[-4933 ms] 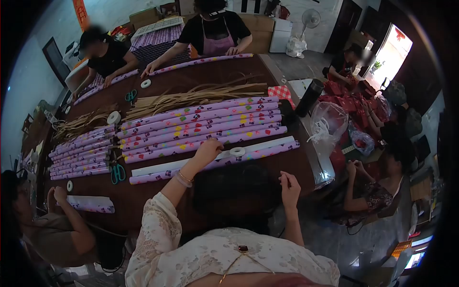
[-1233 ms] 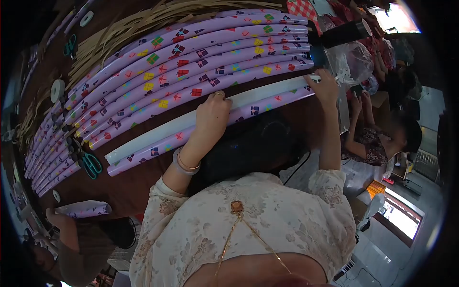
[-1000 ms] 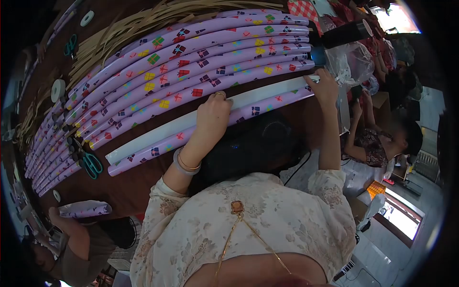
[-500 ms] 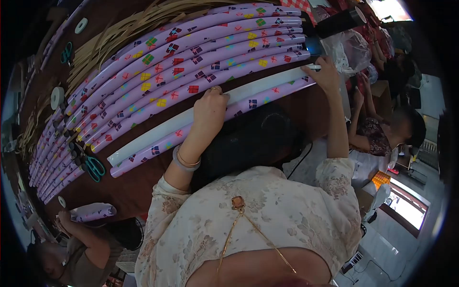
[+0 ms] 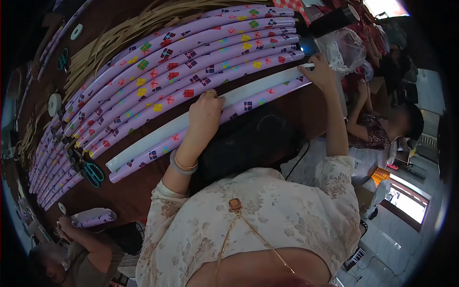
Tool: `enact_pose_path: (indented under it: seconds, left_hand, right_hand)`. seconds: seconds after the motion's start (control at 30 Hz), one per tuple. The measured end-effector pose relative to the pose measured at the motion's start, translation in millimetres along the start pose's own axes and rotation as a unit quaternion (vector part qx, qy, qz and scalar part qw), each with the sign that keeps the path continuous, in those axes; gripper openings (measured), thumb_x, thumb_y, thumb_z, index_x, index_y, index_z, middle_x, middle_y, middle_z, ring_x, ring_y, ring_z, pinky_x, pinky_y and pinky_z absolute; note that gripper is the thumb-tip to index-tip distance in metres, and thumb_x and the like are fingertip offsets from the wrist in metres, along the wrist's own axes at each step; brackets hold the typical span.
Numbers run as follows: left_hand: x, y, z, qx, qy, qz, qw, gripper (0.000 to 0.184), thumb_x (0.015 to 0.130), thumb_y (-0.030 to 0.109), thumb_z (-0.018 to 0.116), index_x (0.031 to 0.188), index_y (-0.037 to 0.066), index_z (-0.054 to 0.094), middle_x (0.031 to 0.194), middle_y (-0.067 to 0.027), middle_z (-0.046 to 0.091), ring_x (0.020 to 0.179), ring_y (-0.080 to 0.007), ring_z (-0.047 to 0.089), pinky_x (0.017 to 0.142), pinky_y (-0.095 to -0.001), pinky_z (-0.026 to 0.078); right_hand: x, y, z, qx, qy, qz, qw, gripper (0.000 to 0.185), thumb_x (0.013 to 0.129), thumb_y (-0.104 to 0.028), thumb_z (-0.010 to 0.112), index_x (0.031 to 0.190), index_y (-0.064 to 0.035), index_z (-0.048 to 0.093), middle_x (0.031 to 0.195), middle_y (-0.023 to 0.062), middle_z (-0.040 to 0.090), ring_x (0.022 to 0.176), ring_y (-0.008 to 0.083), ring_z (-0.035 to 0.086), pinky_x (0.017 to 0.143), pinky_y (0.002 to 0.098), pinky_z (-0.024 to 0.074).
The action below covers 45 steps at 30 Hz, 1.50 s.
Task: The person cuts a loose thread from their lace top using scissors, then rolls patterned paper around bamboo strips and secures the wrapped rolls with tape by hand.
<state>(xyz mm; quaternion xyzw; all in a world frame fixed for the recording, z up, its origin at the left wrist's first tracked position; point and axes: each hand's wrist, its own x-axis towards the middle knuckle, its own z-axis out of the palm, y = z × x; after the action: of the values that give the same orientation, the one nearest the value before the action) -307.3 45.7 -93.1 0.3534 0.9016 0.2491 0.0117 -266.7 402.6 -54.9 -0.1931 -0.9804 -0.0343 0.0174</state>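
Note:
A partly rolled sheet of wrapping paper [image 5: 239, 111] lies on the table edge in front of me, purple with printed gift boxes along the near side. Its white underside [image 5: 260, 85] shows along the far side. My left hand [image 5: 205, 114] is closed over the middle of the sheet, knuckles up, its fingertips hidden. At the right end, my right hand [image 5: 319, 74] pinches the white part between thumb and fingers. Just beyond lie several finished purple rolls [image 5: 191, 71], side by side.
Teal-handled scissors [image 5: 93, 175] lie left of the sheet, near more rolls. Brown paper strips [image 5: 103, 50] and a white tape roll [image 5: 55, 104] are farther off. A black cylinder [image 5: 337, 21] stands at the far right. Co-workers sit at lower left [image 5: 91, 239] and right [image 5: 377, 126].
Both hands keep their grip on the sheet, with only a slight shift. The whole view has moved a little, so things sit slightly farther left.

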Motion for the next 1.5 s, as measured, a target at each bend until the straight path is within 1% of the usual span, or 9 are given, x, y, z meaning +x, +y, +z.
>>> enact_pose_path:
  seconds: [0.17, 0.27, 0.4, 0.77, 0.87, 1.17, 1.23, 1.4, 1.5]
  left_hand:
    - [1, 0, 0, 0.012, -0.001, 0.002, 1.0, 0.009, 0.079, 0.011, 0.056, 0.079, 0.007, 0.065, 0.08, -0.0082, 0.058, 0.072, -0.0257, 0.061, 0.06, -0.0348, 0.05]
    - [1, 1, -1, 0.002, -0.001, 0.003, 1.0, 0.009, 0.079, 0.01, 0.056, 0.079, 0.007, 0.065, 0.08, -0.0079, 0.058, 0.073, -0.025, 0.06, 0.061, -0.0345, 0.05]
    - [0, 2, -2, 0.002, -0.007, -0.004, 1.0, 0.009, 0.078, 0.01, 0.056, 0.078, 0.007, 0.065, 0.08, -0.0083, 0.058, 0.074, -0.0253, 0.06, 0.062, -0.035, 0.049]
    - [1, 1, -1, -0.009, -0.001, -0.01, 1.0, 0.011, 0.079, 0.012, 0.057, 0.077, 0.006, 0.066, 0.08, -0.0087, 0.059, 0.074, -0.0258, 0.061, 0.063, -0.0346, 0.05]
    - [0, 2, -1, -0.017, 0.011, -0.008, 1.0, 0.008, 0.072, 0.004, 0.057, 0.075, 0.006, 0.064, 0.08, -0.0096, 0.056, 0.079, -0.0253, 0.06, 0.061, -0.0348, 0.051]
    - [1, 3, -2, -0.02, 0.012, -0.004, 1.0, 0.007, 0.072, 0.005, 0.058, 0.074, 0.005, 0.065, 0.08, -0.01, 0.056, 0.079, -0.025, 0.06, 0.061, -0.0346, 0.051]
    - [1, 3, -4, -0.001, -0.006, -0.017, 1.0, 0.01, 0.079, 0.011, 0.058, 0.078, 0.006, 0.066, 0.08, -0.0076, 0.059, 0.074, -0.0245, 0.061, 0.062, -0.0336, 0.05]
    - [0, 1, -1, -0.006, 0.003, -0.01, 1.0, 0.01, 0.08, 0.012, 0.058, 0.078, 0.006, 0.066, 0.081, -0.0077, 0.059, 0.073, -0.0251, 0.061, 0.062, -0.034, 0.05]
    - [1, 2, -3, -0.004, -0.001, -0.011, 1.0, 0.01, 0.08, 0.012, 0.057, 0.079, 0.007, 0.066, 0.081, -0.0077, 0.059, 0.073, -0.0254, 0.061, 0.062, -0.0342, 0.05]
  right_hand:
    - [8, 14, -13, 0.075, -0.089, 0.023, 0.993, 0.049, 0.078, -0.053, 0.055, 0.09, -0.0062, 0.06, 0.114, 0.0101, 0.051, 0.099, 0.0293, 0.055, 0.082, 0.038, 0.0432]
    - [11, 29, -13, 0.068, -0.088, -0.01, 0.994, 0.048, 0.081, -0.051, 0.051, 0.09, -0.0049, 0.06, 0.114, 0.0098, 0.051, 0.098, 0.0297, 0.055, 0.082, 0.0381, 0.0423]
    - [11, 39, -11, 0.088, -0.041, -0.031, 0.995, 0.048, 0.078, -0.053, 0.051, 0.083, -0.0066, 0.063, 0.112, 0.008, 0.053, 0.096, 0.0284, 0.057, 0.079, 0.04, 0.0447]
    - [12, 45, -7, -0.018, 0.006, -0.02, 1.0, 0.04, 0.074, -0.041, 0.057, 0.095, -0.0077, 0.059, 0.116, 0.007, 0.05, 0.1, 0.0294, 0.055, 0.078, 0.0439, 0.0462]
    - [13, 47, 4, -0.034, 0.041, -0.038, 0.998, 0.042, 0.075, -0.04, 0.056, 0.1, -0.0056, 0.059, 0.116, 0.0073, 0.05, 0.097, 0.0308, 0.057, 0.077, 0.0438, 0.0467]
    - [12, 40, 3, -0.038, 0.031, -0.033, 0.998, 0.04, 0.075, -0.039, 0.057, 0.098, -0.007, 0.059, 0.118, 0.0081, 0.047, 0.105, 0.0308, 0.051, 0.081, 0.0456, 0.0464]
    - [12, 37, 2, -0.048, 0.028, -0.032, 0.998, 0.04, 0.075, -0.039, 0.057, 0.1, -0.0078, 0.059, 0.118, 0.0075, 0.047, 0.105, 0.0301, 0.051, 0.08, 0.045, 0.0467]
    - [12, 32, 3, -0.069, 0.028, -0.02, 0.997, 0.04, 0.075, -0.039, 0.057, 0.103, -0.0103, 0.06, 0.118, 0.0057, 0.048, 0.105, 0.0285, 0.051, 0.079, 0.0434, 0.0477]
    - [10, 30, 3, -0.061, 0.071, -0.043, 0.995, 0.038, 0.073, -0.036, 0.057, 0.095, -0.0052, 0.059, 0.113, 0.0071, 0.051, 0.097, 0.0297, 0.055, 0.078, 0.0425, 0.0471]
